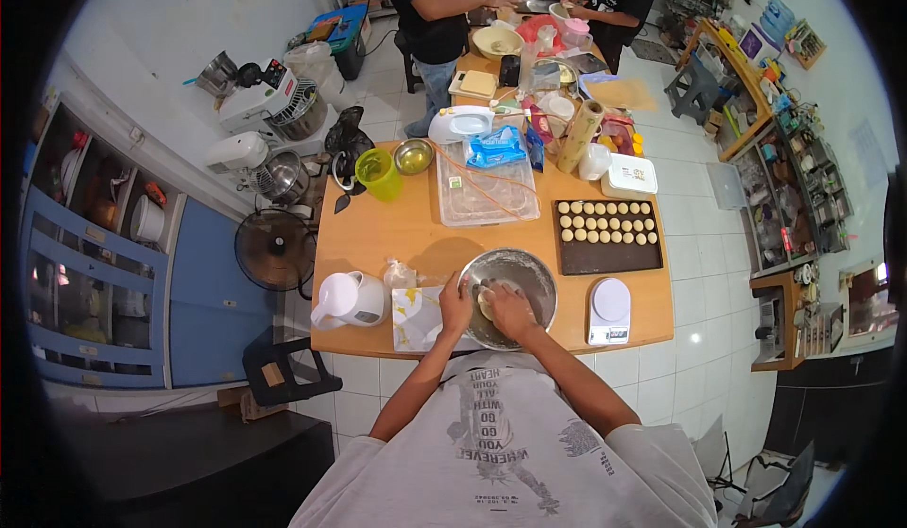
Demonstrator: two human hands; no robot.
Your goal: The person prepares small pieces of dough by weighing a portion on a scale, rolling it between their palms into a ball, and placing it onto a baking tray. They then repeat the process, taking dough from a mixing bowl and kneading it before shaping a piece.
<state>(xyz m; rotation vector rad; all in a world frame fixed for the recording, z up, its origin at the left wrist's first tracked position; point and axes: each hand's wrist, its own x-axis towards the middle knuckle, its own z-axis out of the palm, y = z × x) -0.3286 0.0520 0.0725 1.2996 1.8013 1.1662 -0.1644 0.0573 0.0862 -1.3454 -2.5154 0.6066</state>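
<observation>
Desk (pixel 378 245): a wide wooden top, crowded at the far end where two other people work with their own hands over bowls.
Clear tub (pixel 487 193): lies in the middle of the desk, beyond the mixing bowl, with a blue packet at its far edge.
Dark tray (pixel 607 252): right of the bowl; its far half carries three rows of pale dough balls (pixel 605 222), the near half is bare.
Mixing bowl (pixel 508 297): steel, floury inside, near the front edge of the desk, between a sheet of paper on the left and a white scale (pixel 610 309) on the right.
White jug (pixel 350 299): stands left of the paper, well apart from the bowl.
Progress: judging by the filled rows and the bare half of the tray, many balls are shaped and room is left; dough remains in the bowl.
Left hand (pixel 455 303): forearm runs up from the lower edge; fingers curl over the bowl's near-left rim, steadying it.
Right hand (pixel 510 309): reaches down inside the bowl, fingers bent and pressed on a pale lump of dough (pixel 487 298); whether it is closed around the lump cannot be told.
</observation>
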